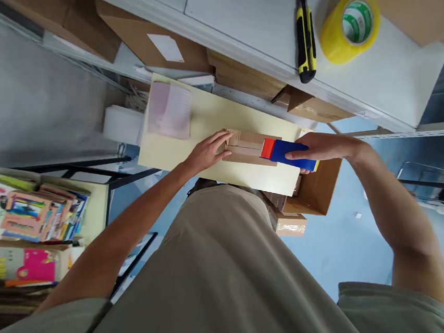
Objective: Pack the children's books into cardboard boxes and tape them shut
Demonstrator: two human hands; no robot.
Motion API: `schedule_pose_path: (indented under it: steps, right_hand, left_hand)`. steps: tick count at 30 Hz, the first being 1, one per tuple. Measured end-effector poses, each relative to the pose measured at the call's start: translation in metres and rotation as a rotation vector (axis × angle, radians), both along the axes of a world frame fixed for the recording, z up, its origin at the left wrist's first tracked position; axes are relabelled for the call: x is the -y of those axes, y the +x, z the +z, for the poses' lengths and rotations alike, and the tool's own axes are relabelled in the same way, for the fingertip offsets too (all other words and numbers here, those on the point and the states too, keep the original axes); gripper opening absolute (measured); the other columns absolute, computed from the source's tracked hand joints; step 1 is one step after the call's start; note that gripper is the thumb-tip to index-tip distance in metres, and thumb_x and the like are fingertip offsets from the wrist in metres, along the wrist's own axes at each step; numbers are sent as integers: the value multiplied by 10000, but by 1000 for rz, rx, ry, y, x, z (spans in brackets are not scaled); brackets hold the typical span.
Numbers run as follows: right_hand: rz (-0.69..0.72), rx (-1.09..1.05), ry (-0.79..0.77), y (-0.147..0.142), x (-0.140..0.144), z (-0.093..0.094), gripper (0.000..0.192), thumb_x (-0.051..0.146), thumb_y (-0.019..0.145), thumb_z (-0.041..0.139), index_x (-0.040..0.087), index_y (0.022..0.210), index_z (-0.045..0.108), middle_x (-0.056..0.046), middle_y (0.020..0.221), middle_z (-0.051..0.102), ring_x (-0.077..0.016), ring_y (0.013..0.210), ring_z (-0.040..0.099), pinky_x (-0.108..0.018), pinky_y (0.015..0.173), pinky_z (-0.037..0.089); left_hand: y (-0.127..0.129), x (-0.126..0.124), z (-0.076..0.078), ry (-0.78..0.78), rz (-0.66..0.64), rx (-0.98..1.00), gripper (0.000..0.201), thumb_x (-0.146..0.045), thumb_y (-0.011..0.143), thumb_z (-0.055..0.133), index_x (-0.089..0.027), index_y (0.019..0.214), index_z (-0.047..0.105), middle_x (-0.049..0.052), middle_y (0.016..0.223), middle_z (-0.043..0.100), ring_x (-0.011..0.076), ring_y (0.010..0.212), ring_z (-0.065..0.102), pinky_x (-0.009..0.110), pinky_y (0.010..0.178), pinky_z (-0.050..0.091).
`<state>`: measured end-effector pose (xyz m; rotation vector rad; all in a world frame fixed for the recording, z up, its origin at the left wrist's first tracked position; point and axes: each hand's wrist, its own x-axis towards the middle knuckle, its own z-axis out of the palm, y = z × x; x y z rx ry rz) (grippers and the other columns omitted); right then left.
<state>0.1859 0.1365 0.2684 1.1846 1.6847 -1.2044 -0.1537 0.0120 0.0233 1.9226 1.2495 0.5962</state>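
Note:
A small, flat cardboard box [242, 154] lies lengthwise on the pale yellow tabletop [213, 173]. My left hand [208, 152] grips the box's left end, thumb and fingers apart and pressed on its corners. In my right hand [314, 148] is a blue and red tape dispenser [280, 152], fingers wrapped round its body. The dispenser's red end rests on the right part of the box top, over the centre seam. A bit of yellow shows at the dispenser's right end. Some of my right fingers are hidden beneath it.
Above the table runs a grey shelf [243, 27] with a yellow-black utility knife [305, 38] and a yellow tape roll [330, 38]. A paper sheet [170, 110] lies at the table's left. An open carton [324, 189] stands at right; books [45, 212] are stacked at lower left.

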Motion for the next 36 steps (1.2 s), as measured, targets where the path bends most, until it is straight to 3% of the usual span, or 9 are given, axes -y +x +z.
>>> schedule_pose_path:
  steps: [9, 16, 21, 28, 36]
  right_hand:
    - [-99, -184, -31, 39, 8, -49, 713, 949, 905, 729, 254, 998, 862, -82, 770, 813, -286, 767, 757, -402, 729, 559]
    - [-51, -233, 95, 22, -9, -30, 779, 953, 902, 777, 190, 1029, 867, -97, 871, 807, -300, 892, 789, -383, 767, 536]
    - [12, -203, 204, 18, -12, -34, 816, 959, 946, 718, 169, 1080, 871, -111, 925, 801, -341, 975, 795, -406, 799, 542]
    - [-59, -82, 117, 31, 17, -33, 727, 953, 905, 763, 239, 1003, 861, -114, 880, 824, -333, 911, 778, -429, 787, 556]
    - [-123, -25, 27, 34, 28, -22, 714, 940, 946, 684, 242, 898, 827, -128, 855, 826, -343, 896, 788, -443, 823, 583]
  left_hand:
    - [4, 11, 9, 6, 129, -164, 687, -621, 1131, 638, -241, 1701, 593, 184, 1576, 695, 368, 1517, 663, 541, 1319, 551]
    - [10, -8, 22, 51, -60, -229, 726, -551, 1152, 609, -218, 1786, 489, 199, 1710, 634, 405, 1619, 558, 617, 1385, 453]
    - [12, -18, 29, 43, -131, -263, 717, -441, 1115, 683, -216, 1774, 512, 193, 1634, 702, 406, 1530, 635, 614, 1333, 501]
    - [14, -8, 12, 43, -51, -140, 705, -522, 1167, 587, -266, 1809, 450, 159, 1665, 701, 367, 1522, 651, 607, 1314, 531]
    - [14, -2, 2, 24, -32, -84, 627, -483, 1175, 577, -247, 1754, 529, 170, 1694, 669, 348, 1551, 651, 561, 1327, 533]
